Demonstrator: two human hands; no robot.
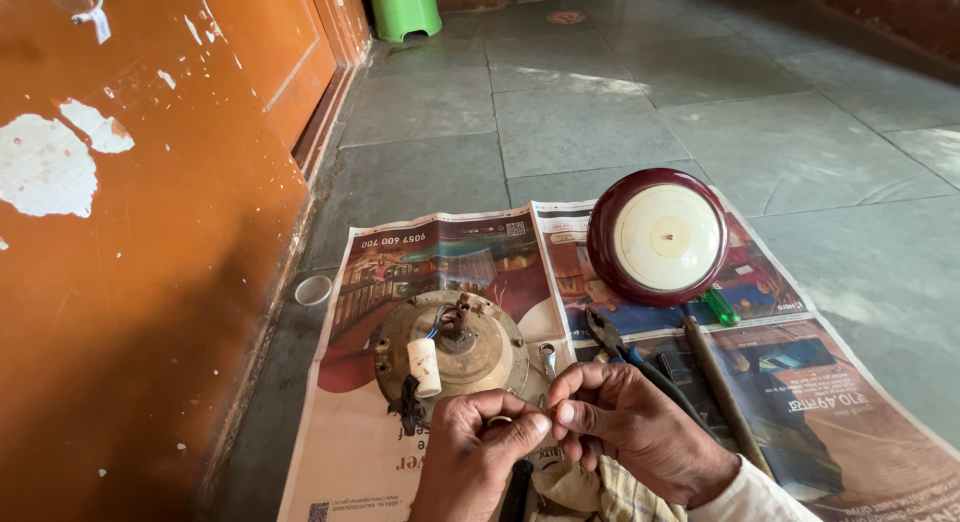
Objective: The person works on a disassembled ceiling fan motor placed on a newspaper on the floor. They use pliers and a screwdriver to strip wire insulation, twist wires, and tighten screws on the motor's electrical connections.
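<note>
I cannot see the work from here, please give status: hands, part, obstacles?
Left hand and right hand meet, pinching something too small to tell. Round metal motor housing just ahead on newspaper. Pliers beside right hand.

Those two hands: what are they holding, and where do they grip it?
Left hand and right hand pinch something tiny between their fingertips; what it is cannot be told. The round metal motor housing lies untouched.

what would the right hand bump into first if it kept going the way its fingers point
The right hand points left, fingertips pinched against the left hand, so that comes first. Past it, probably the dusty round fan motor on the newspaper, though depth is unclear.
</note>
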